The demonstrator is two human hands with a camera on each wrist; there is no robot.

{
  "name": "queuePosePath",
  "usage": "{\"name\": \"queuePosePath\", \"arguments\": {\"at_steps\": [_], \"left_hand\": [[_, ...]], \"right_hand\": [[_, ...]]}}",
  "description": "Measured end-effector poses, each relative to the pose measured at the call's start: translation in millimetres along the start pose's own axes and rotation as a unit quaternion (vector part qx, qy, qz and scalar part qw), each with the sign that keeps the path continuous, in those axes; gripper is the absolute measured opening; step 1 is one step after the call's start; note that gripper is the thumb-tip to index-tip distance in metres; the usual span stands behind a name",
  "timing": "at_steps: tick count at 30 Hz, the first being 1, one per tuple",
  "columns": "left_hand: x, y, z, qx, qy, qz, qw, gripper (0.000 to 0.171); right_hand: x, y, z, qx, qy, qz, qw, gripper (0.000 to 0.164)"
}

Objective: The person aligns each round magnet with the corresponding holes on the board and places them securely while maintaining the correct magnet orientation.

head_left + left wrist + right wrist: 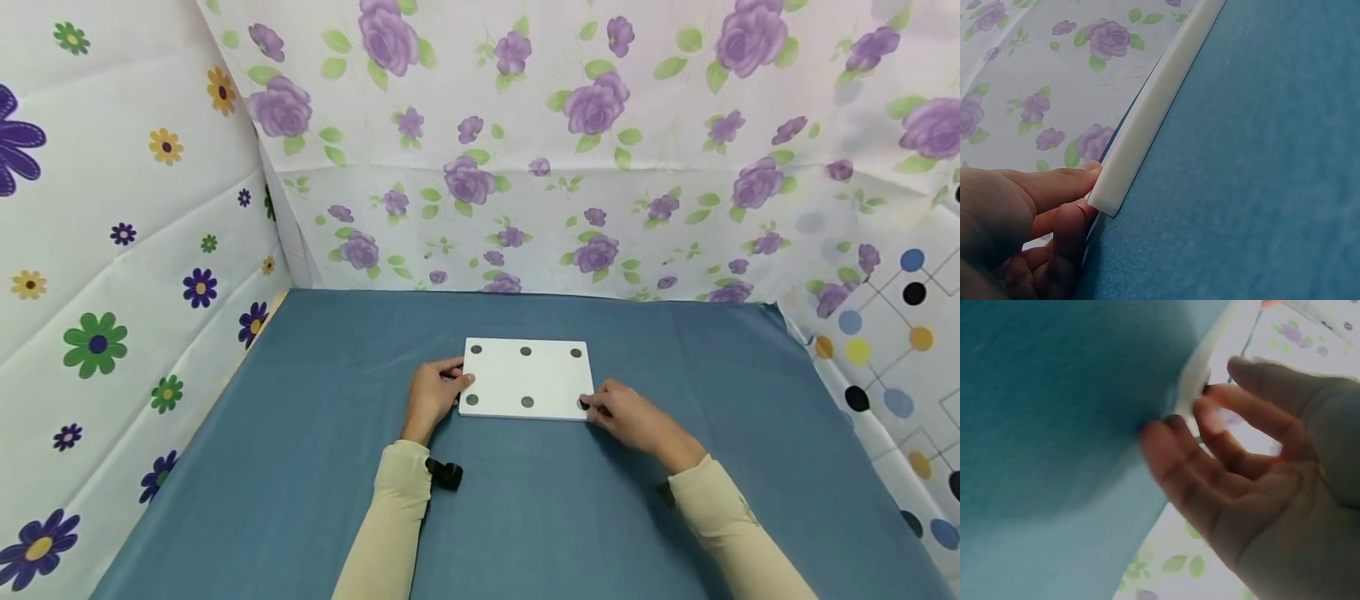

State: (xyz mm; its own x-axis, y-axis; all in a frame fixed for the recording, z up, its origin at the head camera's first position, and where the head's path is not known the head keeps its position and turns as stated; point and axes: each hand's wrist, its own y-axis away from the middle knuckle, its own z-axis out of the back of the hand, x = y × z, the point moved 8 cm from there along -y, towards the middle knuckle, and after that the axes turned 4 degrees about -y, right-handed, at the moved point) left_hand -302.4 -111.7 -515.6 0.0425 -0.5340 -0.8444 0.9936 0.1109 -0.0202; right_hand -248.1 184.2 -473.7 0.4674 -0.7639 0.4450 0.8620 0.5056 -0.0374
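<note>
A flat white rectangular board point(536, 375) with several dark grey round spots lies on the blue cloth. At its left edge, my left hand point(432, 393) holds it, thumb on the top face and fingers at the side. The left wrist view shows that grip at one end of the board's pale, thick edge point(1138, 131). My right hand point(626, 414) is at the near right corner, its fingertips on the dark round spot there. From the right wrist, the bent fingers point(1222, 422) touch the board's edge, while the thumb stands apart from them.
Blue cloth point(540, 517) covers the table. A white sheet with purple roses point(592, 108) hangs behind it. Flower-patterned sheeting point(97, 342) borders the left side, and a dotted sheet point(892, 367) the right. Each wrist wears a dark band; the left one carries a small black camera point(447, 476).
</note>
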Motion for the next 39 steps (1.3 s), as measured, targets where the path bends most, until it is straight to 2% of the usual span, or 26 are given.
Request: {"name": "queuePosePath", "arguments": {"at_steps": [3,7,12,18,22,24,30,34,39], "left_hand": [[1.3,-0.1,-1.2,0.005,-0.007,0.000,1.0000,0.038],[0.3,0.6,-0.8,0.004,-0.012,-0.003,0.9999,0.038],[-0.1,1.3,2.1,-0.008,-0.024,-0.001,0.9997,0.037],[-1.4,4.0,2.8,-0.005,-0.051,0.000,0.9987,0.040],[-6.6,5.7,1.8,-0.008,-0.066,-0.010,0.9977,0.040],[-11.1,7.0,1.0,-0.012,-0.074,-0.019,0.9970,0.040],[-16.0,10.4,-3.5,-0.018,-0.088,-0.028,0.9955,0.041],[-12.9,9.7,-3.8,-0.014,-0.088,-0.015,0.9959,0.040],[-11.5,9.0,1.0,0.000,-0.079,-0.003,0.9969,0.036]], "right_hand": [[8,5,-3,0.030,0.016,0.006,0.999,0.036],[15,6,-5,0.037,0.023,0.001,0.999,0.041],[3,1,-7,0.011,-0.020,-0.052,0.998,0.040],[-13,-9,-8,-0.031,-0.083,-0.119,0.989,0.053],[-17,-14,-9,-0.036,-0.099,-0.131,0.986,0.032],[-19,-14,-9,-0.035,-0.103,-0.140,0.984,0.030],[-25,-9,-13,-0.041,-0.100,-0.186,0.977,0.053],[-24,-9,-16,-0.036,-0.101,-0.193,0.975,0.054],[-19,-11,-17,-0.027,-0.103,-0.181,0.978,0.052]]}}
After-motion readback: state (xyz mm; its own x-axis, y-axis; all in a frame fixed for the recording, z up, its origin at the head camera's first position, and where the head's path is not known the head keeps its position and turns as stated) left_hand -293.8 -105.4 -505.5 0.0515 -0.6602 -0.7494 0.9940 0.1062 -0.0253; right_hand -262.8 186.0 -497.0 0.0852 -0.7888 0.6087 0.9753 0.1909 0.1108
